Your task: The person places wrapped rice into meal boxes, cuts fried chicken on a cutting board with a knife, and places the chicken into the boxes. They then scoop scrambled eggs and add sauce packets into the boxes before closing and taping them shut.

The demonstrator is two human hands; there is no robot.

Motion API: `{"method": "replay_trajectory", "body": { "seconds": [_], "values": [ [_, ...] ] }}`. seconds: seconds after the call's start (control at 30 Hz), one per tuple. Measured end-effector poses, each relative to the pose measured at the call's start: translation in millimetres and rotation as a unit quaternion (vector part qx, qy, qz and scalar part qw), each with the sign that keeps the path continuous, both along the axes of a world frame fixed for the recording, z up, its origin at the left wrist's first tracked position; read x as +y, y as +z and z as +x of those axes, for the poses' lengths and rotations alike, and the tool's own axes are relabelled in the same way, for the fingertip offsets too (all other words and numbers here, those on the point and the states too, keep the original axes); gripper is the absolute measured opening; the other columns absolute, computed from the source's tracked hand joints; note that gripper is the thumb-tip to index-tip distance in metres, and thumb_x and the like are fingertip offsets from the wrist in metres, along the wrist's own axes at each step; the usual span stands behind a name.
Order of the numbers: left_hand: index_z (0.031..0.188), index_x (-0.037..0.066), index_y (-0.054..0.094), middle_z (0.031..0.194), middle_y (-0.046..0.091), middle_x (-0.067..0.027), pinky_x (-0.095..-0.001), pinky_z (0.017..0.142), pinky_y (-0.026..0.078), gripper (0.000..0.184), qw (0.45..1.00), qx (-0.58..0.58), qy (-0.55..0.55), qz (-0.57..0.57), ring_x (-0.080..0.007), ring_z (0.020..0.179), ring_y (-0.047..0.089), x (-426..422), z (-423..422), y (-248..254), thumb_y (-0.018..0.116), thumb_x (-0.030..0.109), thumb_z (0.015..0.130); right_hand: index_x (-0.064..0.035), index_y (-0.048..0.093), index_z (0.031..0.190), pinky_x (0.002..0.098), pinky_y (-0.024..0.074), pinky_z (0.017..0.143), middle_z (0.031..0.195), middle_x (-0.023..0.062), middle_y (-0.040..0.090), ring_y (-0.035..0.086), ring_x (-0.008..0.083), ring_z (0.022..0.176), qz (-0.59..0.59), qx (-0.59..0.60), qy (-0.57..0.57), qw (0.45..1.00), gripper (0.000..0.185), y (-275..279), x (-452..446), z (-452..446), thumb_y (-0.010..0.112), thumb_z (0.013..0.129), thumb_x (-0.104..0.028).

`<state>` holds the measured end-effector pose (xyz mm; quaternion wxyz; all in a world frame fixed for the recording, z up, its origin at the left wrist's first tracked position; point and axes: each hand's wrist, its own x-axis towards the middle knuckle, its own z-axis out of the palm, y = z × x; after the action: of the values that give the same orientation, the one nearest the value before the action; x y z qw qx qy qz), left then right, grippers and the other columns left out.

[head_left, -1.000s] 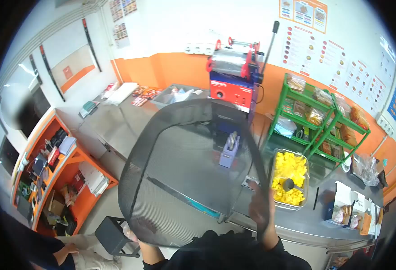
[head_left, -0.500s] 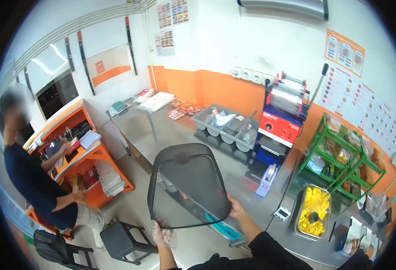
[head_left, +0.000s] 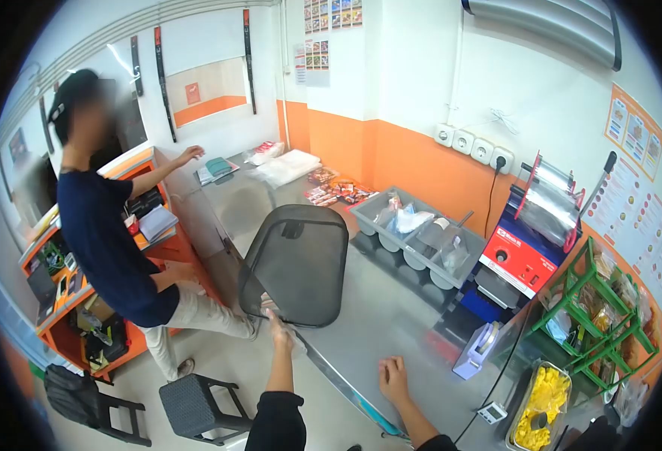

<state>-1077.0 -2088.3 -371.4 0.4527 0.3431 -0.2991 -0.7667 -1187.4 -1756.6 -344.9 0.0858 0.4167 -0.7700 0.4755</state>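
Observation:
A dark, see-through mesh cover (head_left: 301,267) with rounded corners and a black rim is held out over the steel table's left part. My left hand (head_left: 282,337), in a clear plastic glove, grips its near edge at the lower left. Bare and away from the cover, my right hand (head_left: 393,379) is over the table's near part, its fingers loosely bent with nothing visible in them. A lilac tape dispenser (head_left: 475,352) stands to the right of that hand.
A grey divided bin (head_left: 414,233) and a red-and-blue sealing machine (head_left: 515,259) stand along the wall. Green racks (head_left: 601,301) and a tray of yellow food (head_left: 541,410) are at right. A co-worker (head_left: 113,225) stands left, near a black stool (head_left: 196,406).
The cover has moved away over the table, carried by my left hand. My right hand has let go of it. The co-worker has stepped closer, one arm stretched toward the table.

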Motion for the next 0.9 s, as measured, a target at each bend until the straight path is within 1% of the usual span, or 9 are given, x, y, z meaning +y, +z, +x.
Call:
{"method": "replay_trajectory", "body": {
  "seconds": [0.03, 0.1, 0.23, 0.3, 0.47, 0.53, 0.6, 0.8, 0.9],
  "values": [
    [0.149, 0.0, 0.019, 0.152, 0.027, -0.0114, -0.0396, 0.11, 0.026, 0.092, 1.0, -0.006, 0.006, -0.014, -0.0262, 0.133, 0.034, -17.7, -12.2, -3.4, 0.042, 0.067, 0.09, -0.002, 0.061, 0.093, 0.0305, 0.0503, 0.06, 0.096, 0.0135, 0.053, 0.062, 0.0207, 0.071, -0.02, 0.001, 0.0, 1.0, 0.007, 0.0, -1.6, 0.4, 0.057, 0.087, -0.003],
    [0.12, 0.0, 0.052, 0.096, 0.058, -0.0051, -0.0363, 0.073, 0.047, 0.077, 0.983, -0.089, 0.154, -0.033, -0.0207, 0.081, 0.057, -46.5, -34.4, -11.5, 0.055, 0.067, 0.084, -0.0025, 0.061, 0.09, 0.0305, 0.0496, 0.06, 0.097, 0.0131, 0.052, 0.06, 0.02, 0.07, -0.04, -0.005, 0.001, 0.999, 0.006, 0.4, -5.0, 4.6, 0.059, 0.085, -0.001],
    [0.123, -0.003, 0.052, 0.119, 0.057, -0.0104, -0.0382, 0.095, 0.042, 0.064, 0.974, -0.104, 0.18, 0.088, -0.023, 0.105, 0.053, -51.9, -41.7, 33.1, 0.064, 0.048, 0.088, -0.003, 0.062, 0.086, 0.0297, 0.0493, 0.06, 0.095, 0.0126, 0.054, 0.06, 0.0199, 0.07, -0.047, -0.075, 0.003, 0.996, 0.007, 9.9, -2.1, 3.7, 0.06, 0.082, 0.002],
    [0.09, -0.004, 0.064, 0.081, 0.061, -0.0091, -0.0392, 0.066, 0.047, 0.051, 0.946, -0.185, 0.256, 0.067, -0.0211, 0.07, 0.054, -48.2, -50.2, 50.9, 0.064, 0.047, 0.089, -0.0029, 0.062, 0.086, 0.029, 0.0495, 0.06, 0.095, 0.0122, 0.055, 0.06, 0.0197, 0.07, -0.029, -0.066, -0.015, 0.997, 0.007, 15.6, 5.1, 2.4, 0.06, 0.082, 0.002],
    [0.056, 0.014, 0.05, 0.053, 0.047, 0.0007, -0.0346, 0.044, 0.036, 0.052, 0.956, -0.223, 0.183, -0.059, -0.0159, 0.046, 0.043, -56.6, -45.5, 31.4, 0.066, 0.055, 0.083, -0.0036, 0.063, 0.097, 0.0277, 0.0501, 0.066, 0.096, 0.009, 0.057, 0.06, 0.0195, 0.08, -0.066, -0.189, 0.066, 0.978, 0.011, 17.9, 36.9, 4.5, 0.059, 0.087, -0.002],
    [0.065, 0.015, 0.059, 0.062, 0.054, -0.0024, -0.035, 0.05, 0.041, 0.046, 0.939, -0.31, 0.146, -0.021, -0.0174, 0.053, 0.048, -89.0, -46.1, 1.3, 0.065, 0.057, 0.083, -0.0041, 0.063, 0.1, 0.0283, 0.0504, 0.068, 0.097, 0.0087, 0.057, 0.06, 0.0195, 0.084, -0.066, -0.259, 0.015, 0.963, 0.013, 58.5, 98.3, 17.1, 0.058, 0.088, -0.004],
    [0.128, -0.003, 0.053, 0.128, 0.055, -0.015, -0.039, 0.097, 0.039, 0.079, 0.979, -0.109, -0.058, 0.164, -0.0266, 0.111, 0.053, -144.6, -54.0, -13.6, 0.064, 0.059, 0.081, -0.0067, 0.061, 0.103, 0.0284, 0.0521, 0.07, 0.098, 0.0075, 0.057, 0.06, 0.0193, 0.087, -0.033, -0.278, 0.08, 0.957, 0.018, 93.1, 160.6, 18.4, 0.056, 0.087, 0.0],
    [0.122, -0.002, 0.059, 0.12, 0.061, -0.0127, -0.0434, 0.093, 0.043, 0.073, 0.911, -0.399, 0.106, -0.016, -0.0262, 0.106, 0.057, 49.8, -66.0, 109.4, 0.054, 0.061, 0.086, -0.0064, 0.063, 0.104, 0.0319, 0.0473, 0.076, 0.095, 0.0091, 0.059, 0.06, 0.023, 0.088, -0.009, -0.214, -0.27, 0.939, 0.018, 141.3, 401.9, 13.0, 0.058, 0.087, -0.003],
    [0.122, 0.005, 0.06, 0.115, 0.063, -0.0067, -0.0349, 0.078, 0.044, 0.059, 0.951, -0.213, 0.086, -0.207, -0.0169, 0.085, 0.055, 166.1, -68.9, 100.8, 0.052, 0.053, 0.089, -0.0092, 0.066, 0.102, 0.035, 0.0436, 0.082, 0.094, 0.0085, 0.059, 0.057, 0.0254, 0.09, 0.122, -0.113, -0.403, 0.9, 0.02, 122.8, 496.2, -12.2, 0.065, 0.082, -0.008]
  ]
}}
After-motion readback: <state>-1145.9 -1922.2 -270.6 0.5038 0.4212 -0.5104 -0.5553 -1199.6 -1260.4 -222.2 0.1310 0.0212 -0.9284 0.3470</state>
